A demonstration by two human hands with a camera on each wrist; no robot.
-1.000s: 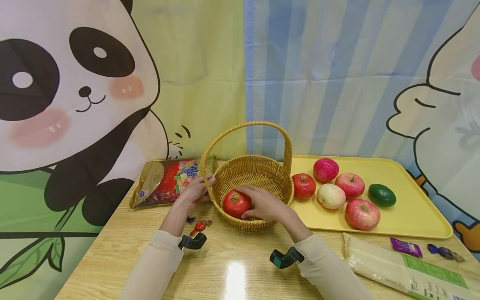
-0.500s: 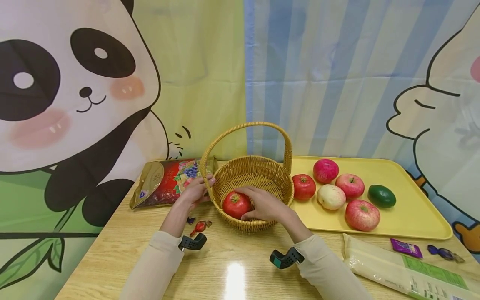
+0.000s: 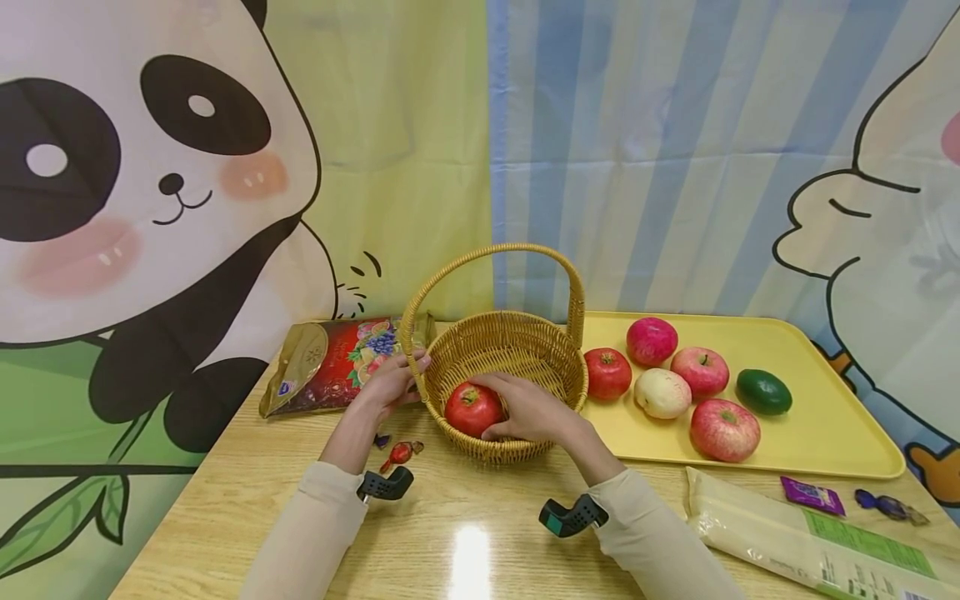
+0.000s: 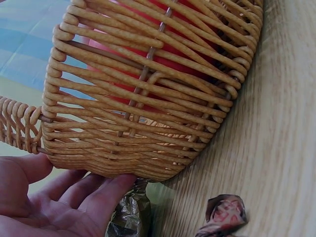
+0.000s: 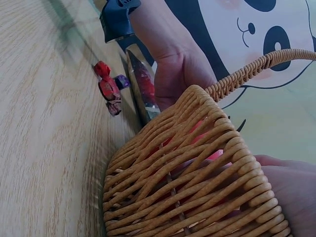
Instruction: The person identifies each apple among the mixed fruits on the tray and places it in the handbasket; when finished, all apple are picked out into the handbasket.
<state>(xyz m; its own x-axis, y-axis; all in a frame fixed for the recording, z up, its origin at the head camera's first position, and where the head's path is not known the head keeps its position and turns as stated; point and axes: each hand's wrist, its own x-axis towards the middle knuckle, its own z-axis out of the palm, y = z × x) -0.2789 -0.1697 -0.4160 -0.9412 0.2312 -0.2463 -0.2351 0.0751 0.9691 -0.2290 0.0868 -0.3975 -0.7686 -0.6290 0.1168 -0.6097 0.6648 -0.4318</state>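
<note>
A wicker basket (image 3: pixel 510 333) with a tall arched handle stands upright on the table. Inside, against its near-left wall, sits a red pomegranate (image 3: pixel 474 408) with its crown facing up. My right hand (image 3: pixel 528 408) reaches over the basket's near-right rim and grips the pomegranate from the right, thumb on the near side. My left hand (image 3: pixel 393 382) is at the outside of the basket's left wall, by the foot of the handle. In the left wrist view, the left hand's fingers (image 4: pixel 106 197) lie extended against the weave, and red shows through its gaps.
Right of the basket, a yellow tray (image 3: pixel 832 417) bears another pomegranate (image 3: pixel 607 373), several apples and a dark green avocado-shaped fruit (image 3: pixel 763 392). A red-and-gold bag (image 3: pixel 322 367) lies at left, wrapped candies (image 3: pixel 401 452) near it. A long clear package (image 3: pixel 795 533) lies front right.
</note>
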